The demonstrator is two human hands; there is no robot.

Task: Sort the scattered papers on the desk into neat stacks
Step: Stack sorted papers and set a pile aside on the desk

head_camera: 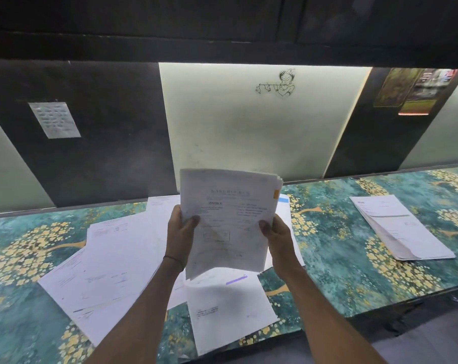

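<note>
Gripping an invoice bundle [227,222] upright, left hand [179,229] and right hand [276,237] pinch its side edges above loose papers [112,261] on the bench [340,258].

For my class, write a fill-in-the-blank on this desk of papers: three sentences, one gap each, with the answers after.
The left hand and right hand hold a bundle of papers whose top sheet is headed ____. The neat stack lies on the ____ part of the desk. A thin dark band circles the ____ wrist.
Answers: INVOICE; right; left.
</note>
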